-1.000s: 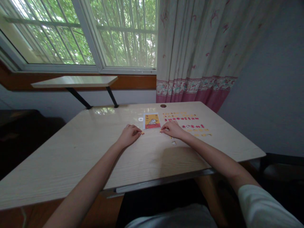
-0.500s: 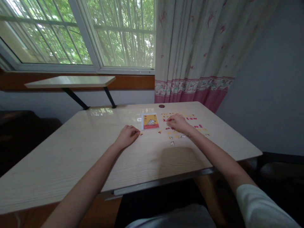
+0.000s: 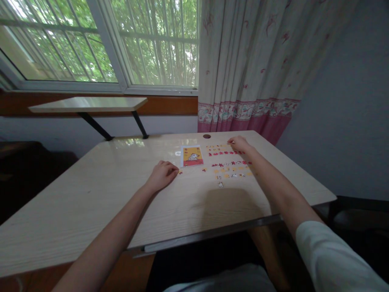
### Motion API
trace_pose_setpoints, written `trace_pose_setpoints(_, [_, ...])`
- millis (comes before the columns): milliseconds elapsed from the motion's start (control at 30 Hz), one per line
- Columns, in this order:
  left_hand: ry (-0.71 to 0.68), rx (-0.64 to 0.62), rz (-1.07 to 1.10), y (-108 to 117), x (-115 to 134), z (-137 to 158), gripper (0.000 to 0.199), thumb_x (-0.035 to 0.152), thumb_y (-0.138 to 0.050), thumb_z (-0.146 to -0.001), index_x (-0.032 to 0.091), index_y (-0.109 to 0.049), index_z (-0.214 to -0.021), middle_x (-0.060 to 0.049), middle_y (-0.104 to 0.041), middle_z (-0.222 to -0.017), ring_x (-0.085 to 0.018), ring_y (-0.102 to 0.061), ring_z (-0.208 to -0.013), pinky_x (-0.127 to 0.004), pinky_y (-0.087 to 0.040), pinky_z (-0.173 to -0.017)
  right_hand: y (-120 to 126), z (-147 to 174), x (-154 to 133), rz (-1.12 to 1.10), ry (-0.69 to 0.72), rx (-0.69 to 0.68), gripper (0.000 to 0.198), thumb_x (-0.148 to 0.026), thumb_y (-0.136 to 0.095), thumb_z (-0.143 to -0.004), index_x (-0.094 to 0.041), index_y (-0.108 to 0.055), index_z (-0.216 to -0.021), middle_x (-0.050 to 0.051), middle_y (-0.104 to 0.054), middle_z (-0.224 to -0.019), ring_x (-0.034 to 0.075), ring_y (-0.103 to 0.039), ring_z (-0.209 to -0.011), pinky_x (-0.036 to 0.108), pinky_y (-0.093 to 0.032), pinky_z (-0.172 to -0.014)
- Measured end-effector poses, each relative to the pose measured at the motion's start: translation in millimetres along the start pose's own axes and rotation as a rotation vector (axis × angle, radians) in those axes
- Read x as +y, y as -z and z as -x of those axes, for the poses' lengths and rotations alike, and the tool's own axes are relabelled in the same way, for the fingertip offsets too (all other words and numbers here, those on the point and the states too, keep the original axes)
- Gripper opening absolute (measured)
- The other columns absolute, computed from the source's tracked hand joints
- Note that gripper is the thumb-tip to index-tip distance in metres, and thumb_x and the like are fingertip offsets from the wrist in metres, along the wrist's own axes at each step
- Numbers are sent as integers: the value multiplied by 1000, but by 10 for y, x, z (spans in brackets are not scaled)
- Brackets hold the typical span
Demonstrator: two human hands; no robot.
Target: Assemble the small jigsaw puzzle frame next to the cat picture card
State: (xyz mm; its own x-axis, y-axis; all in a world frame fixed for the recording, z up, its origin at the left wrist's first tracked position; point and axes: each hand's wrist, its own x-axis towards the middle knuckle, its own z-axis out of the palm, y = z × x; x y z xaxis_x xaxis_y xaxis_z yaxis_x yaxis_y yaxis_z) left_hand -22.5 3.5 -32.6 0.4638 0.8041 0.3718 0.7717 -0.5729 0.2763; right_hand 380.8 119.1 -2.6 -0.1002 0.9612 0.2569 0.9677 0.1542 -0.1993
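My left hand (image 3: 164, 174) rests on the table, its fingertips closed on a small yellow and red jigsaw puzzle piece (image 3: 180, 172). Just beyond it lies a picture card (image 3: 192, 155) showing a white animal on yellow and red. My right hand (image 3: 241, 144) is at the far row of yellow puzzle pieces (image 3: 212, 146), thumb and finger pinched on a piece there that they mostly cover. Nearer me run two rows of red pieces (image 3: 223, 153), then yellow and white ones. One white piece (image 3: 220, 184) lies closest, and a lone piece (image 3: 204, 170) sits below the card.
The pale wooden table (image 3: 91, 211) has a round cable hole (image 3: 207, 136) at its back edge. A raised shelf (image 3: 91, 104) on black legs stands at the back left. Behind are a barred window (image 3: 158, 44) and a curtain (image 3: 243, 61).
My right hand has moved away from me and to the right, from over the red pieces to the far yellow row, uncovering the red rows. My left hand stays in place.
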Motion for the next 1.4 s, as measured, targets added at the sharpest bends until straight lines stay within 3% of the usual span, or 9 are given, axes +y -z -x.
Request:
trace_pose_setpoints(167, [-6,-22,-22,3,-1,1,28,36,-48,-84,21,-71,-86,-8,-68,-86,-23,-58,-85,-38,-40,-84,-100,-137,-32,79,55,-129,32,-13,-56,-78,-22,-70,-106,10,-71,-98,25,-61,-97,37,-41,-88])
trace_pose_setpoints(367, [-19,-1,-25,23,32,0,28,35,-48,-84,19,-71,-85,-8,-68,-85,-23,-58,-85,-37,-40,-84,-162,-213,-80,112,85,-198,31,-19,-58,-80,-24,-68,-109,7,-67,-112,23,-57,-106,34,-40,-91])
trace_pose_setpoints(567, [-10,-13,-35,38,53,-1,29,35,-48,-84,18,-71,-85,-9,-68,-85,-22,-57,-86,-36,-40,-84,-150,-232,-95,115,53,-244,29,-19,-56,-81,-22,-68,-107,7,-68,-109,19,-59,-100,26,-42,-86])
trace_pose_setpoints(900, [-20,-19,-42,47,63,0,29,34,-46,-85,18,-70,-86,-8,-68,-86,-22,-57,-85,-36,-39,-84,-76,-163,-168,54,-23,-347,34,-10,-55,-77,-14,-65,-110,7,-71,-87,13,-61,-71,20,-43,-69])
trace_pose_setpoints(1100, [-17,-3,-24,29,47,-2,28,34,-48,-84,18,-71,-84,-9,-68,-85,-22,-57,-83,-37,-39,-84,-28,-128,-207,5,-7,-327,21,-12,-58,-76,-13,-70,-93,7,-70,-77,14,-61,-69,23,-43,-69])
trace_pose_setpoints(1267, [3,7,11,39,58,1,27,34,-50,-83,19,-71,-84,-9,-68,-85,-23,-57,-84,-38,-39,-84,66,8,-328,-84,58,-257,17,-19,-58,-79,-14,-69,-92,8,-70,-82,15,-61,-75,23,-43,-70])
trace_pose_setpoints(1333, [30,32,62,52,110,-14,26,35,-51,-82,19,-71,-84,-8,-68,-85,-23,-57,-86,-37,-39,-84,101,128,-440,-239,122,-235,20,-22,-56,-82,-15,-67,-97,7,-70,-87,14,-61,-76,23,-45,-70])
trace_pose_setpoints(1400, [76,78,151,65,200,-50,25,35,-52,-81,18,-70,-84,-7,-68,-86,-22,-57,-86,-36,-40,-83,113,280,-586,-530,206,-240,21,-25,-57,-81,-16,-66,-97,7,-69,-88,13,-61,-74,24,-46,-70])
